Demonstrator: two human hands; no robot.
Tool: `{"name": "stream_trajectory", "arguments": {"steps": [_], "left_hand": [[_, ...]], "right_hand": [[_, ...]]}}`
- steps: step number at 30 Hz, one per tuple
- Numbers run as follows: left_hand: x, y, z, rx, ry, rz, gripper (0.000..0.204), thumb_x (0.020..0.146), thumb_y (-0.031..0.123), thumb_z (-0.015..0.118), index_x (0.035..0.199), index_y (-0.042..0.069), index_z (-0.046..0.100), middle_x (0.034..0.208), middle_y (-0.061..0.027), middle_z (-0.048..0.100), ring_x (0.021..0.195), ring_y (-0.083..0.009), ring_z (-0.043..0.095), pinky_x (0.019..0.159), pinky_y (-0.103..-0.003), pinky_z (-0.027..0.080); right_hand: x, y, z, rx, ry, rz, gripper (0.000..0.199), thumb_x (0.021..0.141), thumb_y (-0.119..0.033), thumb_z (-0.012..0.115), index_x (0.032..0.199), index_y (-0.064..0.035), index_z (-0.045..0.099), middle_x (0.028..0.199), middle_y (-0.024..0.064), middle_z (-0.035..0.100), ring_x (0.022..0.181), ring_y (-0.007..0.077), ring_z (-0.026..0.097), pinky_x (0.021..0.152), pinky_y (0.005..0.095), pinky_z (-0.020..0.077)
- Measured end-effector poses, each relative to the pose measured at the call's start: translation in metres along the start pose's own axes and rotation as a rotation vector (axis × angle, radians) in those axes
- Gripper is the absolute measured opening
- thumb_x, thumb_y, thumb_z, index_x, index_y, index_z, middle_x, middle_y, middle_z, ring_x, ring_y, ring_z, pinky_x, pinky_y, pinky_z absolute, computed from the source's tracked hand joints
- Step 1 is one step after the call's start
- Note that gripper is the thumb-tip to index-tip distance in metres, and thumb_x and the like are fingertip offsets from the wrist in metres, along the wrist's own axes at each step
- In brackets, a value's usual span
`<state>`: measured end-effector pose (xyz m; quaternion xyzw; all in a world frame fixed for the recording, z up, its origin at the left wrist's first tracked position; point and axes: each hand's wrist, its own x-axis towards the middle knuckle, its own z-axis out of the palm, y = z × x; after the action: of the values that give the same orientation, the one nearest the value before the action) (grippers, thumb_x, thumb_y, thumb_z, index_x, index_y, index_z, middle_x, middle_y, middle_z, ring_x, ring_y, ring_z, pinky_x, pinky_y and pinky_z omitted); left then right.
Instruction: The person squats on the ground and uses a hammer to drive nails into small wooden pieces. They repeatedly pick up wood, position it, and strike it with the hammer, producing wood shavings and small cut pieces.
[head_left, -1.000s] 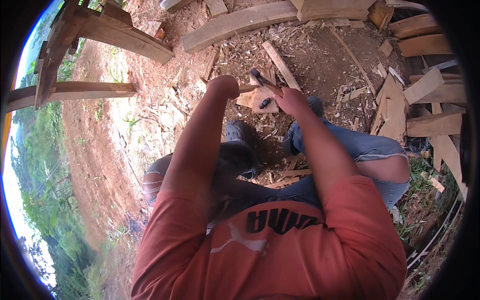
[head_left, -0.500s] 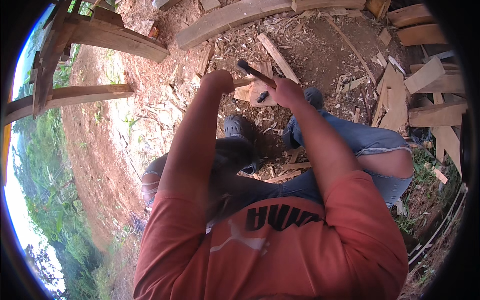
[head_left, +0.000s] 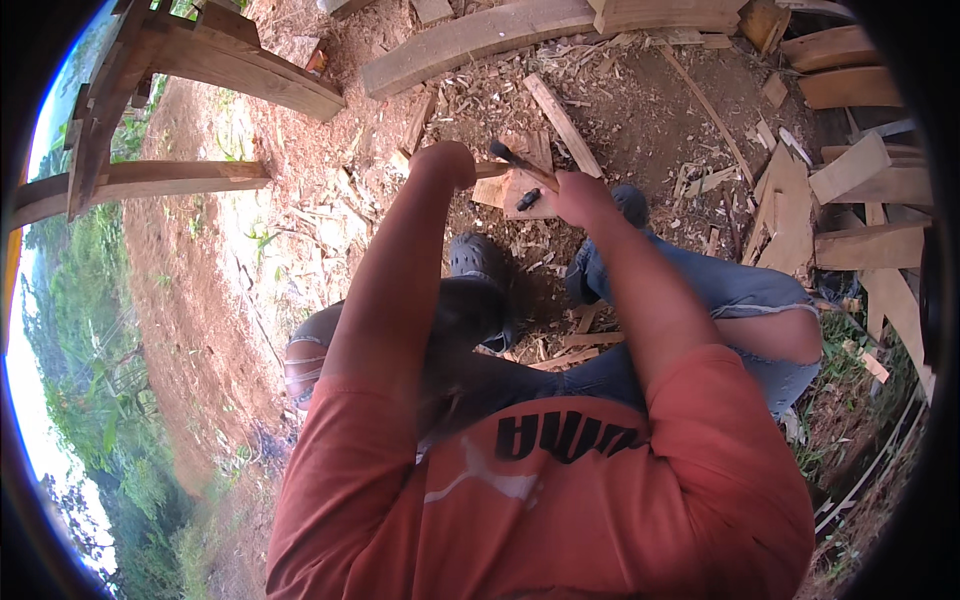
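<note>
My left hand (head_left: 446, 163) is closed on the end of a short pale piece of wood (head_left: 512, 186) held out in front of me. My right hand (head_left: 580, 196) grips the wooden handle of a small dark-headed chopping tool (head_left: 512, 160), whose head sits over the piece just right of my left hand. A small dark object (head_left: 527, 200) shows on the wood under the tool; what it is cannot be made out. I am crouched, with my shoes (head_left: 478, 258) on ground littered with wood chips.
Long thick beams (head_left: 470, 40) lie across the top. Cut boards and offcuts (head_left: 850, 200) are piled at the right. A wooden frame (head_left: 150, 175) stands at the left over red soil, with green slope beyond. Chips and sticks cover the ground around my feet.
The tool rose a little and tipped toward my left hand, then came back down near the wood. Both hands kept their hold; the view shifted slightly.
</note>
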<state>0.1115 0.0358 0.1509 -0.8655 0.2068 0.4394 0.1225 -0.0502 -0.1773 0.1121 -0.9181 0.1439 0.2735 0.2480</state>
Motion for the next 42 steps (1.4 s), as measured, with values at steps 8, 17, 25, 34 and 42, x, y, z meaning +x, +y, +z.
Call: {"name": "stream_trajectory", "arguments": {"steps": [8,17,25,34,42], "left_hand": [[-0.001,-0.007,0.0,-0.016,0.0,0.047,0.036,0.088,0.025,0.074,0.121,0.014,0.081,0.124,-0.0097,0.079,0.115,-0.0298,0.076,0.096,-0.047,0.06],[0.012,-0.014,0.015,-0.015,-0.033,0.055,0.037,0.088,0.023,0.073,0.122,0.014,0.08,0.125,-0.0099,0.079,0.115,-0.0299,0.076,0.097,-0.047,0.06],[0.012,-0.014,0.015,-0.054,-0.011,0.004,0.036,0.088,0.023,0.074,0.122,0.014,0.08,0.126,-0.0091,0.078,0.118,-0.0292,0.075,0.099,-0.047,0.06],[0.014,-0.017,0.023,-0.053,-0.018,0.059,0.034,0.089,0.029,0.075,0.119,0.014,0.081,0.12,-0.0101,0.08,0.112,-0.03,0.076,0.094,-0.047,0.06],[0.021,-0.024,0.013,-0.004,-0.015,0.094,0.04,0.091,0.037,0.08,0.123,0.013,0.08,0.125,-0.0112,0.078,0.116,-0.0319,0.074,0.099,-0.047,0.059]], "right_hand": [[0.009,-0.008,-0.003,0.085,0.037,0.0,0.046,0.101,-0.044,0.065,0.129,-0.0083,0.071,0.116,0.0192,0.077,0.11,0.0396,0.073,0.096,0.0522,0.057],[0.001,-0.01,-0.001,-0.018,0.003,0.0,0.046,0.101,-0.046,0.064,0.129,-0.0104,0.07,0.12,0.0172,0.076,0.114,0.0387,0.073,0.098,0.0523,0.0568],[0.0,-0.021,-0.002,0.068,0.037,-0.01,0.046,0.101,-0.047,0.064,0.129,-0.0101,0.071,0.125,0.0184,0.075,0.117,0.0385,0.072,0.1,0.0522,0.0562],[0.006,-0.011,0.002,-0.039,-0.019,-0.05,0.045,0.102,-0.044,0.065,0.131,-0.0098,0.07,0.122,0.0181,0.075,0.116,0.0379,0.072,0.099,0.0518,0.0567],[0.015,-0.002,0.0,-0.016,0.003,-0.028,0.045,0.101,-0.043,0.066,0.131,-0.0097,0.07,0.12,0.0182,0.076,0.114,0.0378,0.073,0.097,0.0514,0.0572]]}}
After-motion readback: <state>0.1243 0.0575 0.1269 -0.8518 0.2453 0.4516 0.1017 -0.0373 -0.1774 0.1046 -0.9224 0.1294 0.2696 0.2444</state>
